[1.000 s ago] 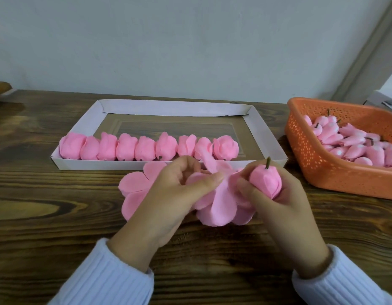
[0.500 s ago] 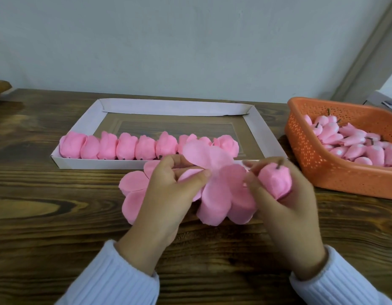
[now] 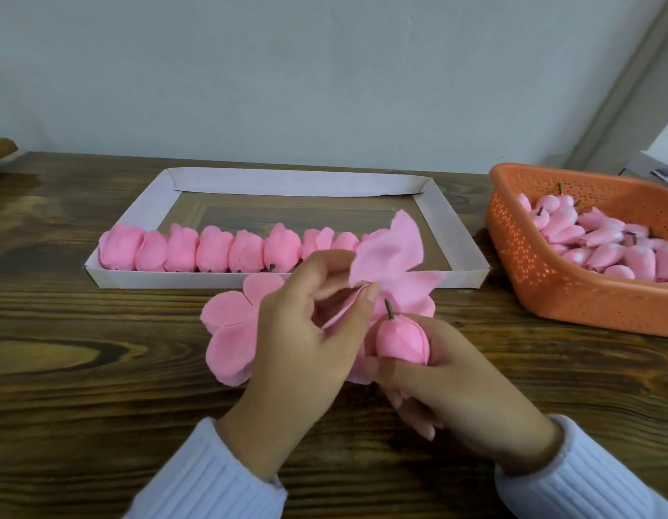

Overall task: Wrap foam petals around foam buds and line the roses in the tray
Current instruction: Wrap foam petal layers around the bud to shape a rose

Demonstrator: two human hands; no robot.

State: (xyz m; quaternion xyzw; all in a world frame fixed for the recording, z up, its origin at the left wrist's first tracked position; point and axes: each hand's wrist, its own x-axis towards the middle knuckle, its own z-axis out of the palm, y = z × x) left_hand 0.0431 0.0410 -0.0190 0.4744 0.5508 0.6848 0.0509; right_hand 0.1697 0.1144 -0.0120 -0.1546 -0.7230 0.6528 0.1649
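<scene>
Works over tabletop (image 3: pixel 100 406). Has tray (image 3: pixel 287 183) just beyond left hand (image 3: pixel 302 331), with roses (image 3: pixel 212 252) lined along the wall nearest it. Has basket (image 3: pixel 549 294) of spare buds well right of right hand (image 3: pixel 456 387). Pinches petal sheet (image 3: pixel 388 252) at its edge, left thumb on forefinger. Probably light, floppy, tearable, so better gripped near centre. Cups bud (image 3: pixel 399 340) in curled right fingers, stem up. Looks soft, crushable, so best held low and gently.

Pink petal (image 3: pixel 388 252) in left hand (image 3: pixel 298 331), stemmed bud (image 3: pixel 399 339) in right hand (image 3: pixel 467 387)
</scene>
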